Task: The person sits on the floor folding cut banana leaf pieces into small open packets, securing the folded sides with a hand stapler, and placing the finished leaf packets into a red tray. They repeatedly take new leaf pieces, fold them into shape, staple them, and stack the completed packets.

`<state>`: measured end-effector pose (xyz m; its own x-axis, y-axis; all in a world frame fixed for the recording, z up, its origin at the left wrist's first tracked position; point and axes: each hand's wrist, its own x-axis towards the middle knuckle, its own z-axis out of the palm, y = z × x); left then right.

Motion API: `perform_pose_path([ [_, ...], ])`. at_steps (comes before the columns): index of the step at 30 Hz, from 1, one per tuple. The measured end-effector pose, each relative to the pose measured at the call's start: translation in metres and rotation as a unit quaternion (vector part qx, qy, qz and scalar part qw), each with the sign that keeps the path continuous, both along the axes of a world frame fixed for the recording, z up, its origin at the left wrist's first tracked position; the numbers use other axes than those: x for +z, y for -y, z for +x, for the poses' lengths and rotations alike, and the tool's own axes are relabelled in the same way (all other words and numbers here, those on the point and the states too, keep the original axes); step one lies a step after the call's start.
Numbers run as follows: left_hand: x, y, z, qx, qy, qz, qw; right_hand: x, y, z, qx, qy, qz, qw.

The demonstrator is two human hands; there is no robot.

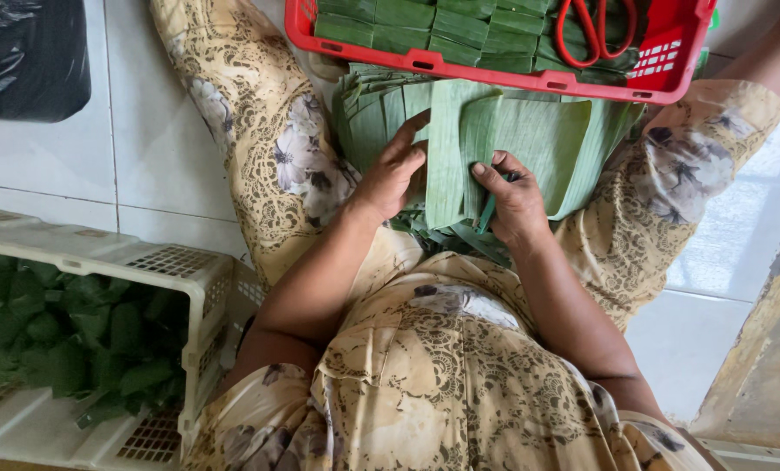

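Observation:
A stack of green banana leaf pieces [530, 139] lies on my lap between my knees. My left hand [394, 170] presses flat on the left part of the stack, fingers spread over a folded leaf strip [447, 148]. My right hand [514, 196] rests on the same strip, fingertips pinching its folded edge; a thin green stick-like item [488, 212] shows under the fingers. Beyond the stack sits a red plastic tray [425, 61] filled with folded leaf packets [460, 26]. Red-handled scissors [595, 30] lie in it at the right.
A white plastic crate [176, 270] with dark green leaves [67, 340] stands at my left on the white tiled floor [146, 148]. A black plastic bag [28, 52] is at the upper left. A worn wall edge [761, 366] rises at the right.

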<state>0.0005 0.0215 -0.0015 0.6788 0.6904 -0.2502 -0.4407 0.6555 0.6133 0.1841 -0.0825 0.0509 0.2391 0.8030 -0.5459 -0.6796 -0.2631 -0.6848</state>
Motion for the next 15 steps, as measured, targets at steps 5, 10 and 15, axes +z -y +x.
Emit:
perform_pose_path([
  [5,0.006,0.006,0.008,-0.034,0.024,0.061,0.997,-0.002,0.003,-0.012,0.016,0.080,-0.051,0.995],
  [10,0.014,0.013,0.024,0.013,0.038,0.053,0.998,-0.014,0.009,-0.022,0.048,0.132,-0.043,0.989],
  [15,0.014,0.022,0.038,0.042,-0.042,0.032,0.998,-0.022,0.012,-0.024,0.072,0.142,-0.013,0.987],
])
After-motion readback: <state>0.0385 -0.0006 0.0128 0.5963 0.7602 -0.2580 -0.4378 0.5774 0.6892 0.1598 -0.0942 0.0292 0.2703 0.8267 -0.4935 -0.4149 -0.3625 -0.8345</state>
